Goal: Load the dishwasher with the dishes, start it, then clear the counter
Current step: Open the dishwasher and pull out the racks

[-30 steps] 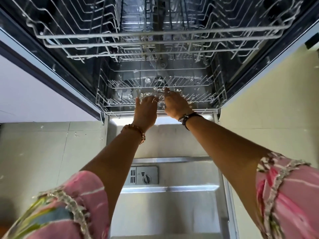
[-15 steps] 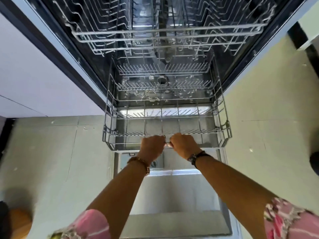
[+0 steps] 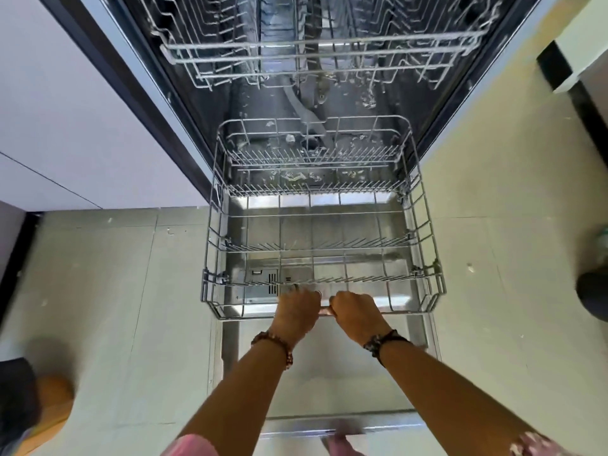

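**Both Hands on the Lower Rack's Front Rail**

At the near edge of the lower rack (image 3: 324, 245), both hands are curled over the front rail. The left hand (image 3: 297, 311) wraps its fingers (image 3: 296, 288) over the wire from above, knuckles up, so the fingertips are tucked out of sight behind the rail. The right hand (image 3: 357, 315) grips just beside it, fingers closed tight round the same rail; a short stretch of the rail shows between the two fists, which nearly touch.

The rack is a grey wire basket, drawn out over the lowered dishwasher door (image 3: 329, 373). Its long axis runs from the person toward the tub, with the far end at the dishwasher opening and the near end over the door's detergent dispenser (image 3: 263, 281). Rows of tines stand upright across it. No dishes sit in it. Above and farther in, the upper rack (image 3: 324, 57) remains inside the machine.

Both forearms reach forward and converge on the middle of the rail, wrists straight. A beaded bracelet (image 3: 274, 343) circles the left wrist and a dark band (image 3: 383, 342) the right. Pink sleeves show at the bottom edge. Pale tiled floor (image 3: 115, 307) lies on either side of the door.
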